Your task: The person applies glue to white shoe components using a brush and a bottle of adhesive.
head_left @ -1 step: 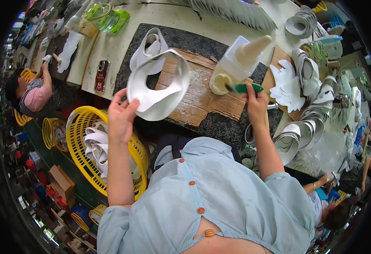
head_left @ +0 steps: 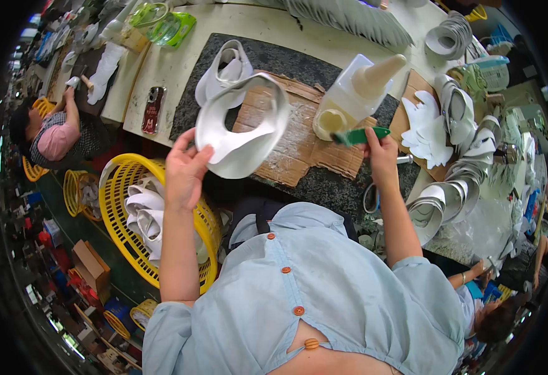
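Observation:
My left hand (head_left: 184,161) pinches the edge of a white shoe upper (head_left: 249,153), holding it up so its curved opening shows. Behind it, another white shoe upper (head_left: 207,84) stands on a dark speckled slab. My right hand (head_left: 381,156) is closed on a green-handled brush (head_left: 377,134). The brush's bristles are beside the round opening of a translucent plastic bottle (head_left: 342,103) that has pale liquid in it and a beige cone-shaped top. Under both hands' work area lies a stained sheet of brown cardboard (head_left: 296,140).
At my left a yellow basket (head_left: 114,215) holds white shoe pieces. A phone (head_left: 153,110) lies on the table. Stacked white pieces (head_left: 433,203) and flat cut-outs (head_left: 425,128) stand at the right. Scissors (head_left: 370,198) rest near the slab's front edge. Other people (head_left: 58,134) work at both sides.
The brush's bristle end has dropped slightly away from the bottle's opening. My left hand and the shoe upper have shifted a little to the right in the picture, along with the whole scene.

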{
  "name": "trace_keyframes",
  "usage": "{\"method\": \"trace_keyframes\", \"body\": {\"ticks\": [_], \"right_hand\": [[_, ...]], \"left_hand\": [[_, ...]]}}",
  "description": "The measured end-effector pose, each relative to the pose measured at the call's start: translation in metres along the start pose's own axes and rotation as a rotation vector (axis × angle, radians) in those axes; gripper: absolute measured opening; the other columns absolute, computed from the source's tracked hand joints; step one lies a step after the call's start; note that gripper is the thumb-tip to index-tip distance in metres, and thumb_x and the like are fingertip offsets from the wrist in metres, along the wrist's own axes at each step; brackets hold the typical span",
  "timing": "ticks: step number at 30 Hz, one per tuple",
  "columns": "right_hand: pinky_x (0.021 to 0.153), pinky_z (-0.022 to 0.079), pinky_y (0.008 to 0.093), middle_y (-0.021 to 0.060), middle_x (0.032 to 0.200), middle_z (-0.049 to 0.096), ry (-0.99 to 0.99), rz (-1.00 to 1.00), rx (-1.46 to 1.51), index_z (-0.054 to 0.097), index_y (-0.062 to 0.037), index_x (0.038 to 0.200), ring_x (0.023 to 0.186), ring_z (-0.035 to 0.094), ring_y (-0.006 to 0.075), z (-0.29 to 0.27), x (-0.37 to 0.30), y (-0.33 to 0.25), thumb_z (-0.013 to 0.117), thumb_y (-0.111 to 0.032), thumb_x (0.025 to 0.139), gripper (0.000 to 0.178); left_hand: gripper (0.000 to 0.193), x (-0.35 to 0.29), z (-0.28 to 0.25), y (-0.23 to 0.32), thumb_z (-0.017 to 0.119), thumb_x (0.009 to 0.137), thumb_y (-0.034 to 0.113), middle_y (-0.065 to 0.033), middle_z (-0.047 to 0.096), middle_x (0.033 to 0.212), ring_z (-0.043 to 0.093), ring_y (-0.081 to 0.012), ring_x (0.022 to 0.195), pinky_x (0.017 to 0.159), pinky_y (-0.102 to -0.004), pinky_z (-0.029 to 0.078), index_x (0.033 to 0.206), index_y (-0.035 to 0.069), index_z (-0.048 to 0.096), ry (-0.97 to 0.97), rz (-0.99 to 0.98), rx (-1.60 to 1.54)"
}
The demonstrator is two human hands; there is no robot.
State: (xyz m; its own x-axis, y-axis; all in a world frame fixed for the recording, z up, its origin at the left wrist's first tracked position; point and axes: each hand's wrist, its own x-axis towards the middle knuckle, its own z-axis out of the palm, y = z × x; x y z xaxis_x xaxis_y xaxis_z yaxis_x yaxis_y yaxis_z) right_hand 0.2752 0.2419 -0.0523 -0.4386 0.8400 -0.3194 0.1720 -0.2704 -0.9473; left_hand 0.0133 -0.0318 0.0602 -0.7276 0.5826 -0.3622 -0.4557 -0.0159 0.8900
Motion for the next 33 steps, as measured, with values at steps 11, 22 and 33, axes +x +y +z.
{"method": "trace_keyframes", "body": {"ticks": [11, 22, 33], "right_hand": [[0.065, 0.054, 0.0252, 0.0125, 0.095, 0.066, -0.408, 0.044, 0.794, 0.056, 0.0026, 0.108, 0.079, 0.066, 0.0179, 0.066, -0.042, -0.080, 0.046, -0.030, 0.098, 0.035], [0.062, 0.048, 0.0199, 0.0029, 0.085, 0.062, -0.336, -0.145, 0.568, 0.058, -0.0006, 0.105, 0.072, 0.059, 0.0079, 0.077, -0.056, -0.077, 0.052, -0.021, 0.097, 0.022], [0.051, 0.042, 0.0204, 0.0075, 0.083, 0.063, 0.154, -0.268, 0.752, 0.058, -0.0030, 0.103, 0.061, 0.056, 0.0112, 0.012, -0.036, -0.110, 0.053, -0.031, 0.095, 0.029]], "left_hand": [[0.049, -0.004, 0.037, -0.004, 0.062, 0.085, -0.003, -0.0141, 0.060, 0.117, 0.060, -0.0179, 0.105, 0.091, -0.0305, 0.050, 0.130, -0.002, 0.045, -0.326, -0.193, -0.248], [0.055, -0.009, 0.053, -0.004, 0.065, 0.082, -0.003, -0.0132, 0.060, 0.115, 0.060, -0.0158, 0.102, 0.091, -0.0293, 0.048, 0.132, -0.002, 0.042, -0.386, -0.117, -0.181], [0.050, 0.001, 0.038, 0.002, 0.066, 0.083, -0.001, -0.0101, 0.062, 0.113, 0.059, -0.0140, 0.101, 0.089, -0.0269, 0.048, 0.128, -0.004, 0.046, -0.273, 0.039, -0.062]]}}
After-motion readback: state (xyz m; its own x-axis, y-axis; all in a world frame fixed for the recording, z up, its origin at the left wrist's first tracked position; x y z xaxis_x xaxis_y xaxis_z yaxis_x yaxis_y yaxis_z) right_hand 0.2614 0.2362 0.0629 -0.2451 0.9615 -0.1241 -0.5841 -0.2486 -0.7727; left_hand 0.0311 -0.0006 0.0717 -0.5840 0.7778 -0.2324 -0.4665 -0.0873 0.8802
